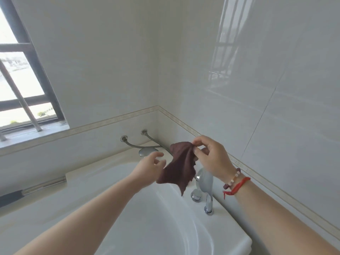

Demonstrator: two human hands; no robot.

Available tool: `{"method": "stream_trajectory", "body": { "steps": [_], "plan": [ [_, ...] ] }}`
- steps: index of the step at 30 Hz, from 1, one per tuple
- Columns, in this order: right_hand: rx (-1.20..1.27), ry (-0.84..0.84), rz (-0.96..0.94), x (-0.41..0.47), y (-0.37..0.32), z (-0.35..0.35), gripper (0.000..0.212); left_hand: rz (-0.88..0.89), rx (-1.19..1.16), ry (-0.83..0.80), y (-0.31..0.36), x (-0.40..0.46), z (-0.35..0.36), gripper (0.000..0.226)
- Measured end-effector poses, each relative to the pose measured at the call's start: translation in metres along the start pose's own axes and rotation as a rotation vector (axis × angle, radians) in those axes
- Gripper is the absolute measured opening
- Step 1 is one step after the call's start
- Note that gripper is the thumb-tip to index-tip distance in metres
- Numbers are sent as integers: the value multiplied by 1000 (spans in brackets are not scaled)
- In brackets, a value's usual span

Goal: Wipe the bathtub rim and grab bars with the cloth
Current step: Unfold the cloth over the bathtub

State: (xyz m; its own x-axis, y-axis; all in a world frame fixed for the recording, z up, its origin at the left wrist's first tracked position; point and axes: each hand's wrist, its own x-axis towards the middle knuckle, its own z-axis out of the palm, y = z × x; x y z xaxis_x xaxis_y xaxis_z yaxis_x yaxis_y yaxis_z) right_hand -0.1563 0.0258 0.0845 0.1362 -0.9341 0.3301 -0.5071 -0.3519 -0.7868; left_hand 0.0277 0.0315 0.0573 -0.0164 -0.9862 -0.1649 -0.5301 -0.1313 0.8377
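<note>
Above the bathtub rim, the right hand pinches the cloth by one corner while the left hand, fingers spread, reaches for it, so a loose pinch could drop it into the tub.

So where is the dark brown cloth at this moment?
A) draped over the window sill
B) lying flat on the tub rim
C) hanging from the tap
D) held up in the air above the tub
D: the right hand pinches the cloth by its top corner, and it hangs in the air above the bathtub rim.
</note>
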Motion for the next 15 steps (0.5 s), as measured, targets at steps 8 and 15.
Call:
{"method": "stream_trajectory", "body": {
  "steps": [8, 15],
  "plan": [
    [-54, 41, -118, -65, -71, 8, 28, 70, -181, -187, 13, -73, -49, 30],
    [128, 165, -73, -134, -119, 21, 19, 48, -439, -485, 2, -142, -66, 27]
  ]
}}
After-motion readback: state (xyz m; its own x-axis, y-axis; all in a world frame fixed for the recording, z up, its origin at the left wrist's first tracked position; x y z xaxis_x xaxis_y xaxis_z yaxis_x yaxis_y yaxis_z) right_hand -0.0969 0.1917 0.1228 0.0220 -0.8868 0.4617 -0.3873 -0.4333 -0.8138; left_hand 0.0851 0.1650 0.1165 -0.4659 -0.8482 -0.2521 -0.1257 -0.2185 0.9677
